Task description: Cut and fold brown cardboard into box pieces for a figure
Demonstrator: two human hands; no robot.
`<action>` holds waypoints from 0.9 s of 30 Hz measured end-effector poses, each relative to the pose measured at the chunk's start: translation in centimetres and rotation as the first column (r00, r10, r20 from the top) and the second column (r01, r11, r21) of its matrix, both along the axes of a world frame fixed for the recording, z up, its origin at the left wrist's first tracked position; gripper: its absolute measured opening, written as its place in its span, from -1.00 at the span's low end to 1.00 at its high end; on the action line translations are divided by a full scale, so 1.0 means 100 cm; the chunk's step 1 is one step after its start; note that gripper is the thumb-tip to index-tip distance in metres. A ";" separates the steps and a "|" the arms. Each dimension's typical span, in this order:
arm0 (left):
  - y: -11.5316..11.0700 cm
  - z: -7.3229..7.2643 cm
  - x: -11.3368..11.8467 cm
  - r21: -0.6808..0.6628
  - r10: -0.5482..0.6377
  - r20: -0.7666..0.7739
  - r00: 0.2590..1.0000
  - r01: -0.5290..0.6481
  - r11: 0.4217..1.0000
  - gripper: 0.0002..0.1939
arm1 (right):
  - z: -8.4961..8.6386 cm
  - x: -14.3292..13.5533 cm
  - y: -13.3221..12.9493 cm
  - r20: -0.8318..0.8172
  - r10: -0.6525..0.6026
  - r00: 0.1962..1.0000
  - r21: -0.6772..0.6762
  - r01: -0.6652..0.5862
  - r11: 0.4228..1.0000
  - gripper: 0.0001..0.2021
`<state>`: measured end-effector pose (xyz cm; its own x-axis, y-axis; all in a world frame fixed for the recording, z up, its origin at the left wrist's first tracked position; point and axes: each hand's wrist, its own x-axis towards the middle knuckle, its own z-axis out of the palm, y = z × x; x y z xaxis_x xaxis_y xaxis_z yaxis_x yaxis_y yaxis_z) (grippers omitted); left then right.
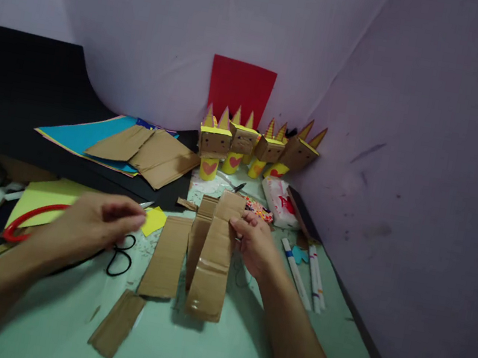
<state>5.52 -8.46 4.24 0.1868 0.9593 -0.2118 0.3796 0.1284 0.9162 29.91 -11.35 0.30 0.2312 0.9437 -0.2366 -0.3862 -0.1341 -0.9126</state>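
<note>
Now at the desk (238, 350), pale green top, cluttered. Our right hand (255, 244) pinches the upper right edge of a long cardboard strip (212, 260); grip closed on it, thumb on top, fingers tucked under. The strip lies lengthwise away from us, its near end lifted slightly, overlapping a second cardboard strip (198, 233). A flat cardboard piece (167, 257) lies just to the left, and a small cardboard offcut (116, 323) sits nearer us.

Risks, as we judge them: the strip is held at one edge only, so it could pivot or sag and slide off the piece beneath. It looks creased across the middle and may fold there if lifted further. The left wrist hangs right over the scissors (120, 256), so a careless drop could catch the handles.

Our left hand (96, 222) hovers above the scissors, fingers curled loosely with thumb and fingertips drawn together; we cannot tell whether anything is held between them. A yellow paper square (153, 221) lies just past its fingertips. Forearm comes in from lower left, wrist level. Right forearm enters from lower right, wrist bent slightly inward.

Around: a red ring (26, 217) on a yellow sheet (46, 195), markers (305, 275) to the right, paper figures (249, 144) at the back wall.
</note>
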 end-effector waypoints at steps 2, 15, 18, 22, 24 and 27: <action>-0.019 -0.012 0.027 -0.240 -0.224 0.156 0.962 0.257 0.936 -0.65 | -0.002 0.000 0.002 -0.012 -0.039 0.999 0.023 0.040 0.999 -0.78; -0.037 -0.038 0.056 -0.219 -0.255 0.204 0.945 0.298 0.929 -0.65 | -0.004 -0.015 -0.001 -0.144 -0.093 0.985 0.143 0.114 0.983 -0.72; -0.032 -0.029 0.049 -0.025 -0.325 0.042 0.945 0.327 0.945 -0.65 | 0.004 -0.017 -0.007 -0.159 0.017 0.987 0.163 0.010 0.987 -0.70; -0.007 -0.020 0.034 0.289 -0.148 -0.241 0.959 0.216 0.933 -0.69 | 0.014 0.002 -0.008 -0.068 -0.092 0.993 0.117 0.100 0.988 -0.75; 0.007 -0.019 0.031 0.298 -0.093 -0.412 0.906 0.230 0.926 -0.68 | 0.016 0.014 -0.006 0.047 -0.164 0.985 0.094 0.159 0.983 -0.83; 0.017 -0.019 0.038 0.204 -0.126 -0.713 0.690 0.375 0.904 -0.67 | 0.012 0.025 -0.003 0.204 -0.182 0.962 0.069 0.172 0.983 -0.89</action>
